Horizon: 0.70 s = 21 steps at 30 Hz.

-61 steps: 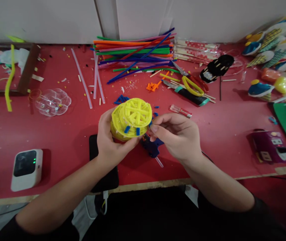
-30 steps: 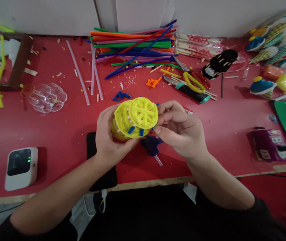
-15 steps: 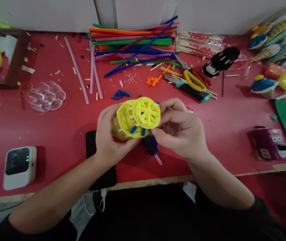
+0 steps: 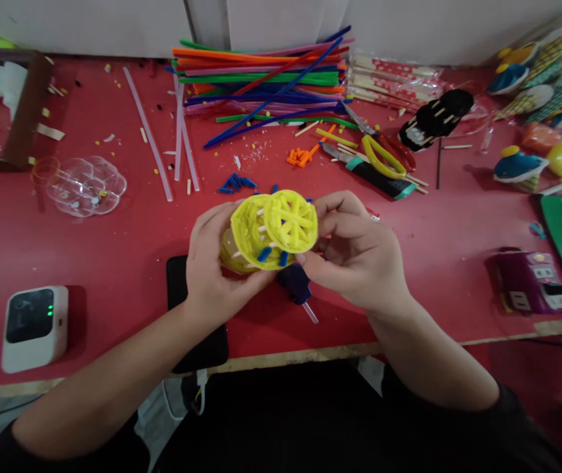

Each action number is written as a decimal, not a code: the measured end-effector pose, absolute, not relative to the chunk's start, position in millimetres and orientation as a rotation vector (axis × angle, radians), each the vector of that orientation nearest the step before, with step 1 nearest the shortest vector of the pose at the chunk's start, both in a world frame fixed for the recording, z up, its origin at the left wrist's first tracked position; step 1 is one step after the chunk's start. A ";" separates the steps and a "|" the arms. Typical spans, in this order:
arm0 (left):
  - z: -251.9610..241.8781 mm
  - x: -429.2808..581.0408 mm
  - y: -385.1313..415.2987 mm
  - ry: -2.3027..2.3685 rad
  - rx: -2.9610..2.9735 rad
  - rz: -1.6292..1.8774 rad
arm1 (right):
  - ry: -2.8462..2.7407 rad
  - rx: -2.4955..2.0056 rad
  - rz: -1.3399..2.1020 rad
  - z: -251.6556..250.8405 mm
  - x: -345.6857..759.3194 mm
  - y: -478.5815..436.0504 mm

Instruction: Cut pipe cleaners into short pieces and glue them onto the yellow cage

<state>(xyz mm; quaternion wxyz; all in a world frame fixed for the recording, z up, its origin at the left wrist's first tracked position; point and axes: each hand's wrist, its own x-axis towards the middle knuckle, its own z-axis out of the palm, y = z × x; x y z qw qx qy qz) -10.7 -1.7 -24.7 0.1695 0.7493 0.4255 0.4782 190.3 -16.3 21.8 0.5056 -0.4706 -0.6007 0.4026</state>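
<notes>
My left hand (image 4: pixel 209 259) is wrapped around a yellow tiered model (image 4: pixel 251 226) made of fuzzy pipe cleaner, with pale wooden sticks between its tiers. A spoked round disc (image 4: pixel 291 221) tops the model and faces me. Short blue pieces (image 4: pixel 264 254) stick out along the lower tier. At the model's right rim, my right hand (image 4: pixel 360 253) has thumb and forefinger pinched together, the other fingers curled. Whatever lies between those fingertips is hidden. Beneath the hands lies a dark blue hot glue gun (image 4: pixel 297 284), partly covered, with a translucent glue stick (image 4: pixel 310 312) poking out its back.
Behind the hands lie cut blue bits (image 4: pixel 236 183), orange bits (image 4: pixel 301 156), a craft knife (image 4: pixel 379 180), yellow-handled scissors (image 4: pixel 382 157) and a pile of coloured pipe cleaners (image 4: pixel 266 79). A black phone (image 4: pixel 202 348) sits at the front edge, a white device (image 4: pixel 35 328) far left.
The camera view has shifted slightly, so things at the left appear a little further left. Both hands and the yellow model keep nearly the same pose.
</notes>
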 end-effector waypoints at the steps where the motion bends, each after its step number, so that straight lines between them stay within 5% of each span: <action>1: -26.4 -10.7 -1.9 1.211 2.104 1.352 | -1.416 -1.119 1.016 22.1 190.7 -16.4; 6: -35.7 -9.6 -2.0 1.171 1.989 1.354 | -1.322 -0.990 1.201 23.5 194.6 -15.9; 21: -24.4 -9.9 -1.7 1.179 2.091 1.329 | -1.396 -1.016 1.054 16.5 191.2 -16.0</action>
